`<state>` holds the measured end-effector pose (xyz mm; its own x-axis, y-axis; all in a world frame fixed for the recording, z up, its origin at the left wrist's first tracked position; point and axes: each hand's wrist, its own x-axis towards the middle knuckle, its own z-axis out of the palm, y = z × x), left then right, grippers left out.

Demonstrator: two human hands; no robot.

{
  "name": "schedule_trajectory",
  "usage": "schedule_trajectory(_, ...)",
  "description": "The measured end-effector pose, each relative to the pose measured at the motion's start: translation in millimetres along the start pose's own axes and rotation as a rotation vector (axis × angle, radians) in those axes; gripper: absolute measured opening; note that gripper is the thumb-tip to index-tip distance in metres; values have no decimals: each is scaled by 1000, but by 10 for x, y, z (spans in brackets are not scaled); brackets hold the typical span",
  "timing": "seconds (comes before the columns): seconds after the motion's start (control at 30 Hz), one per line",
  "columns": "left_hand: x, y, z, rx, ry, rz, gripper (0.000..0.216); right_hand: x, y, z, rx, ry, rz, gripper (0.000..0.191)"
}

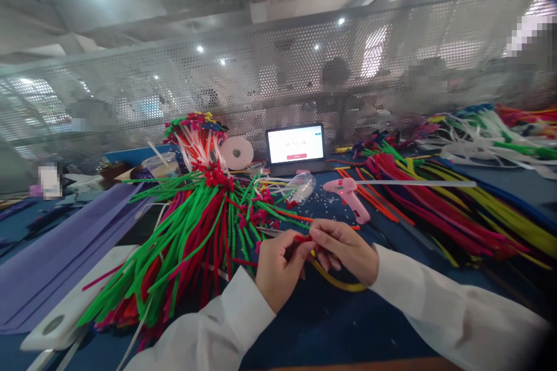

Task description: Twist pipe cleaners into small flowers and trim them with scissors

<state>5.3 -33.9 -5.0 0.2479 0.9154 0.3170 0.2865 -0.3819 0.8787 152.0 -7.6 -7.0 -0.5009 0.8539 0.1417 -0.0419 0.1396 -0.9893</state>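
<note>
Both hands meet over the middle of the table (331, 324), and much of what they do is hidden: the left hand (278, 269) curls closed with its knuckles toward the camera, so its fingertips and whatever it pinches are covered, while the right hand (346, 249) pinches the end of a short red pipe cleaner (303, 238) between thumb and fingers. Only a small red tuft shows between the two hands; how long it runs I cannot tell. A yellow pipe cleaner (337, 283) loops out from under the right hand and curves along the blue table just below it, its upper end lost behind the fingers. Both white sleeves are cut off at the bottom edge. Left of the left hand, a thick pile of green and red stems (183, 249) fans out, close beside the wrist, so room is tight there. Below the hands the table lies bare and open. Just beyond the right hand sits a pink glue gun (350, 194), with a clear plastic bag (301, 186) near it and a tablet (296, 144) standing farther back. To the right of the right hand, well apart, long bundles of coloured pipe cleaners (444, 208) stretch toward the far edge. Behind the perforated screen (261, 69), everything is blurred.
</note>
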Motion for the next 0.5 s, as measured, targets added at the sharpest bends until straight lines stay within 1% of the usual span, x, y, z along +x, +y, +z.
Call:
schedule_trajectory(0.1,6,-9,-12,64,-12,14,22,5,23,15,1,-2,-10,29)
schedule_trajectory(0.23,22,-7,-10,29,0,-8,27,14,41,20,45,-24,12,28)
schedule_trajectory(0.3,30,-4,-4,-54,-3,-33,27,12,36,14,55,-21,2,29)
schedule_trajectory(0.5,57,-3,24,-431,-34,-192,28,-9,2,26,106,-27,-51,28)
